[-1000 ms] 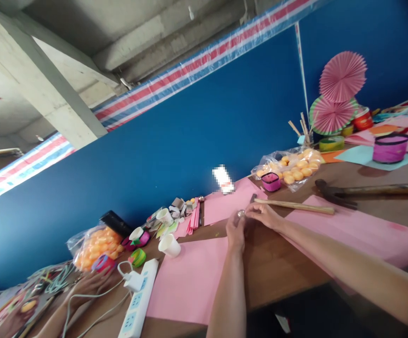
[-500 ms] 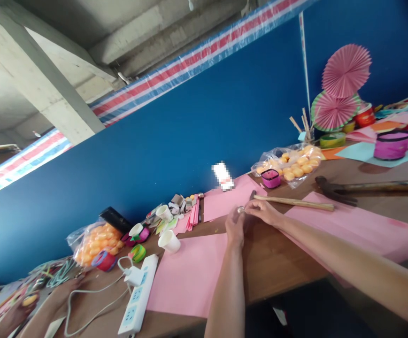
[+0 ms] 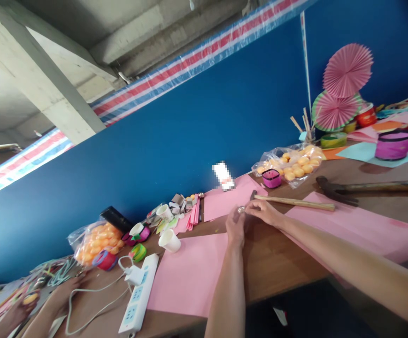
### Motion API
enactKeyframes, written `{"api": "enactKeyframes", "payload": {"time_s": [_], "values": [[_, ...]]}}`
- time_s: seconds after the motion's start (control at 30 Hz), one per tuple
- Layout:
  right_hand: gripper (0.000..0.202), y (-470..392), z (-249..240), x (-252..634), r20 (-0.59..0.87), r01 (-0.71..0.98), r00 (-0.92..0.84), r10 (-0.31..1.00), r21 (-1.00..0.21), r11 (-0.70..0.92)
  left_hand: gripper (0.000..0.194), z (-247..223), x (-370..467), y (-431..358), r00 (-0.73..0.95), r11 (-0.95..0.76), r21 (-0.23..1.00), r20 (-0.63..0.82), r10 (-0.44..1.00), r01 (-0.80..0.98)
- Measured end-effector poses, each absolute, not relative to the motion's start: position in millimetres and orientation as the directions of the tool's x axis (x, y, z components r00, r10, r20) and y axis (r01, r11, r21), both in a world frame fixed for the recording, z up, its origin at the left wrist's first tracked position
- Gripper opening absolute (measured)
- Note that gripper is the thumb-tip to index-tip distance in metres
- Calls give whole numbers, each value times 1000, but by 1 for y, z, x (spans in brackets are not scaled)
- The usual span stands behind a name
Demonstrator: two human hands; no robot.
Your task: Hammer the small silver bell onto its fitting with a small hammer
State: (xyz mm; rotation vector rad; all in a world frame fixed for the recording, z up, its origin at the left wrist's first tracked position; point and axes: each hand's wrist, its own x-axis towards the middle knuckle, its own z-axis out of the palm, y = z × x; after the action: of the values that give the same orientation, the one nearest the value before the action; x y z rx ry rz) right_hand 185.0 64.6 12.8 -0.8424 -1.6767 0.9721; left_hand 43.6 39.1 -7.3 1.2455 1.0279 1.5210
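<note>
My left hand (image 3: 235, 228) is closed on a small shiny silver ball (image 3: 241, 210), held up at its fingertips over the table. My right hand (image 3: 265, 212) is pinched right beside the ball; whatever is between its fingers is too small to make out. Just behind the right hand lies a small hammer (image 3: 295, 202) with a wooden handle. Pink sheets of paper (image 3: 186, 277) lie to the left of my hands, and another pink sheet (image 3: 362, 230) lies to the right, partly under my right forearm.
A white power strip (image 3: 138, 293), a paper cup (image 3: 169, 241) and a bag of orange balls (image 3: 98, 244) stand at left. A co-worker's hands (image 3: 20, 312) are at far left, one with a yellow-orange thing. A claw hammer (image 3: 383, 187) and another bag (image 3: 295, 164) lie at right.
Hardly anything differs. Both hands stay together around the silver ball, and the whole view has shifted very slightly.
</note>
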Motion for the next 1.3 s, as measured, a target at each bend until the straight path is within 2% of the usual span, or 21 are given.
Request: {"api": "enactKeyframes", "payload": {"time_s": [1.3], "values": [[28,66,11,187,405,116,-313,859,-881,458,48,-7,44,40,-94,-254,953,241,966,-167]]}}
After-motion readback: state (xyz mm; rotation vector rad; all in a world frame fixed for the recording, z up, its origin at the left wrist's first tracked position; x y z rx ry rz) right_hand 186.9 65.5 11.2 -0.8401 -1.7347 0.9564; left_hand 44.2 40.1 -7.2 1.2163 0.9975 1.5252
